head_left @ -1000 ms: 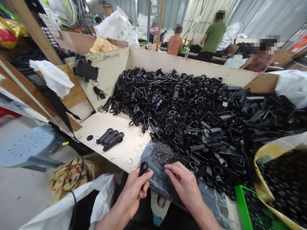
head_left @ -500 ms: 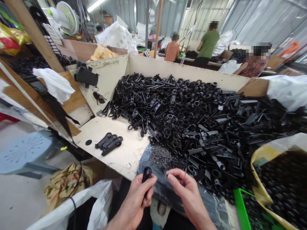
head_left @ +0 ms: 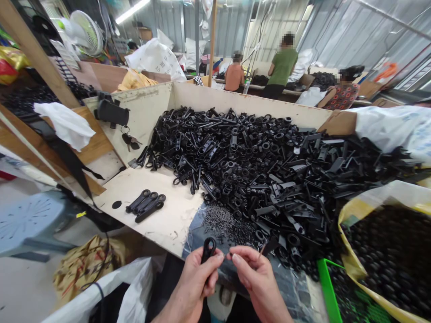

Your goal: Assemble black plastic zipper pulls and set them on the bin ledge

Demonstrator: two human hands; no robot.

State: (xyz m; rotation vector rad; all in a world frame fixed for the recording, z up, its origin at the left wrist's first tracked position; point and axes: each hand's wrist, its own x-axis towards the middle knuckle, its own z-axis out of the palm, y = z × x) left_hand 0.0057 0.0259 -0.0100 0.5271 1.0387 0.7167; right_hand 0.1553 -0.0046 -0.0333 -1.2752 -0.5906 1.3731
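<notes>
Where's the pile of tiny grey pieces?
In the head view, the grey pieces lie below centre on the dark sheet, beyond the left hand and beside the black heap.

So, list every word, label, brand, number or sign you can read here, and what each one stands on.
No text can be read with certainty.
White sack at the back: dark printed characters, too small and blurred to read.
White bag at right: faint bluish marks; cannot tell whether they are lettering.
Black part in the left hand: no lettering discernible.
</notes>
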